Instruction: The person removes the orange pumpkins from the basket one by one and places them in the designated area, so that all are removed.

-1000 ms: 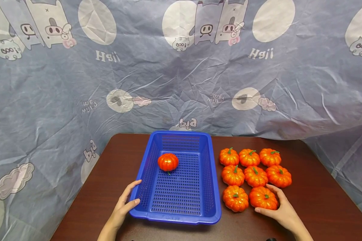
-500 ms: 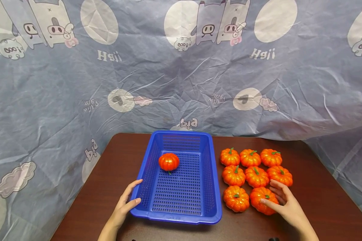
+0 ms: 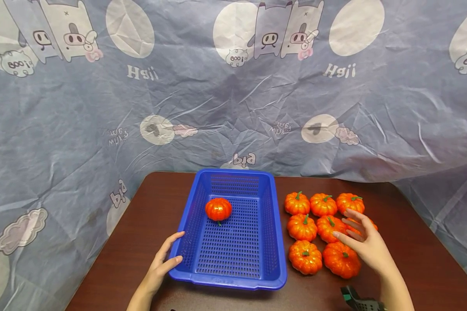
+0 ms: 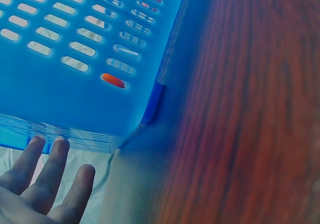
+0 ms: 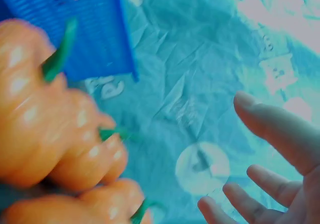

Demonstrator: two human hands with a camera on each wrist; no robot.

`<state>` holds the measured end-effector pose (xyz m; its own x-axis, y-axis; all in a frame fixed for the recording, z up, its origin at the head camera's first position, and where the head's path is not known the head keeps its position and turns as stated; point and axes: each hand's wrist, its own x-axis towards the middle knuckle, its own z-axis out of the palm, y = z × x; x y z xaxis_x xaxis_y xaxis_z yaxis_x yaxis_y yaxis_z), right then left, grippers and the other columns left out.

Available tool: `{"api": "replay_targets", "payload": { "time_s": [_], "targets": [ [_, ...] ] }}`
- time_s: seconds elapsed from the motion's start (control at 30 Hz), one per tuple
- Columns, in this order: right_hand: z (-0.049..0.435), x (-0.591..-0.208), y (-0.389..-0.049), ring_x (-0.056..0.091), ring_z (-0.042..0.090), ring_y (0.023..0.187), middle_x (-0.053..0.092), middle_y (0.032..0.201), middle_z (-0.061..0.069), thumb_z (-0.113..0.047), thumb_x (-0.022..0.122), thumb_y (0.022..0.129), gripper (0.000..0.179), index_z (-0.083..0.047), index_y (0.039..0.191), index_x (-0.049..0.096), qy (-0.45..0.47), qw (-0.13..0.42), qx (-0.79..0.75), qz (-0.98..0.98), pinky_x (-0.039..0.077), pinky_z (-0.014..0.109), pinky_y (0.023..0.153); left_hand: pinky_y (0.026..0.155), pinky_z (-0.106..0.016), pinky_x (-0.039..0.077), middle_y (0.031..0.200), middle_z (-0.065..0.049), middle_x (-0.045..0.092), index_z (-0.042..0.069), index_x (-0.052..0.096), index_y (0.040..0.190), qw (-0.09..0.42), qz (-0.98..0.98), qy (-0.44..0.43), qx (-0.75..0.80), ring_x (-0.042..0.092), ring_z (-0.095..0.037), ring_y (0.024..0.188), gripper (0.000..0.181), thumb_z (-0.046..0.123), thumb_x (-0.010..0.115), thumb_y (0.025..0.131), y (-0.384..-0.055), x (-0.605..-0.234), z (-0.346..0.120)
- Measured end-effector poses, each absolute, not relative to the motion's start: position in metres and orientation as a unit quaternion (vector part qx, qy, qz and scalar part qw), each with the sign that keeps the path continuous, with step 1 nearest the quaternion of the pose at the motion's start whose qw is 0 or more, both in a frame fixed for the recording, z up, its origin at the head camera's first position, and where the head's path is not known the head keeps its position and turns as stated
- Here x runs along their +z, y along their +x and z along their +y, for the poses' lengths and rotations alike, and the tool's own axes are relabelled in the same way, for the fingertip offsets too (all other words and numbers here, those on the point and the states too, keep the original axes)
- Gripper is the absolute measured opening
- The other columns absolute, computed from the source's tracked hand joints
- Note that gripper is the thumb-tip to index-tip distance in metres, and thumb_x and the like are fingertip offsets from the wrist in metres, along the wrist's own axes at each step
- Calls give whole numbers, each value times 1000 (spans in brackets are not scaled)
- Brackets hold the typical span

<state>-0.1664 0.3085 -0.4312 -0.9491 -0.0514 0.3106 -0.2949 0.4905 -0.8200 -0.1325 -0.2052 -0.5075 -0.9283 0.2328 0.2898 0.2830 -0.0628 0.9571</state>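
My left hand rests at the near left side of a blue plastic basket, its extended fingers touching the rim. In the left wrist view, fingers reach up to the basket's edge. One orange toy pumpkin lies inside the basket, its green stem toward me. My right hand hovers with spread fingers above the right-hand pumpkins, holding nothing. It partly hides the middle-row right pumpkin. Just below it sits the front right pumpkin. The right wrist view shows a thumb apart from the blurred pumpkins.
Several more pumpkins stand in rows right of the basket, among them a front left one and a back right one. They rest on a dark brown table. A printed grey cloth hangs behind.
My right hand has let go of the front right pumpkin and risen away from it toward the back. That pumpkin has shifted slightly nearer to me. The left hand stays at the basket.
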Motion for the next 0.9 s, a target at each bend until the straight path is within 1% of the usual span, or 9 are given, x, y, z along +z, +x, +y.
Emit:
{"api": "replay_targets", "payload": {
  "time_s": [0.1, 0.2, 0.33, 0.47, 0.6, 0.73, 0.83, 0.9],
  "targets": [
    [300, -416, -173, 47, -3, 111, 41, 130, -6, -10, 70, 84, 68, -7, 141, 32, 106, 120, 498, -852, 42, 9, 82, 82, -40, 51, 129, -32, 38, 2, 32, 141, 19, -683, -192, -705, 53, -26, 110, 55, -1, 46, 88, -132, -507, -206],
    [288, -402, -182, 47, -3, 111, 40, 131, -4, -7, 70, 84, 69, -9, 142, 33, 127, 128, 502, -846, 42, 10, 83, 82, -42, 51, 129, -33, 37, 2, 32, 141, 17, -679, -193, -708, 53, -27, 110, 55, -1, 45, 88, -132, -508, -206],
    [271, -382, -194, 46, 0, 113, 41, 131, -4, -2, 68, 84, 68, -9, 141, 34, 171, 136, 510, -832, 40, 11, 86, 82, -43, 51, 129, -33, 37, 2, 32, 141, 16, -677, -191, -711, 53, -29, 110, 55, -1, 46, 88, -132, -508, -206],
    [250, -362, -204, 47, 7, 116, 42, 132, 0, -2, 68, 84, 66, -7, 141, 34, 201, 131, 522, -818, 40, 13, 89, 82, -42, 51, 130, -33, 37, 2, 32, 142, 14, -676, -189, -712, 52, -29, 111, 55, -1, 46, 88, -131, -508, -206],
    [228, -347, -214, 49, 19, 118, 42, 134, 8, -7, 69, 84, 66, -8, 140, 35, 213, 115, 533, -811, 42, 18, 91, 83, -41, 50, 130, -33, 37, 2, 31, 142, 10, -672, -193, -715, 52, -28, 111, 55, -1, 46, 89, -131, -508, -206],
    [205, -337, -226, 48, 29, 121, 42, 136, 12, -8, 69, 84, 65, -8, 140, 36, 225, 92, 549, -800, 42, 31, 96, 82, -43, 51, 129, -34, 37, 2, 30, 142, 6, -670, -196, -716, 53, -31, 110, 55, -1, 46, 89, -131, -506, -205],
    [188, -333, -236, 46, 31, 122, 42, 137, 13, -8, 69, 85, 63, -6, 139, 36, 239, 75, 561, -789, 39, 43, 98, 81, -45, 51, 129, -34, 37, 2, 30, 142, 4, -669, -197, -716, 53, -33, 109, 55, -1, 46, 89, -131, -506, -205],
    [176, -330, -242, 46, 32, 123, 42, 137, 13, -8, 69, 85, 63, -5, 138, 37, 249, 66, 568, -782, 37, 47, 99, 81, -44, 51, 129, -34, 37, 2, 30, 142, 4, -671, -197, -715, 52, -33, 109, 55, -1, 46, 89, -131, -505, -205]
  ]
}}
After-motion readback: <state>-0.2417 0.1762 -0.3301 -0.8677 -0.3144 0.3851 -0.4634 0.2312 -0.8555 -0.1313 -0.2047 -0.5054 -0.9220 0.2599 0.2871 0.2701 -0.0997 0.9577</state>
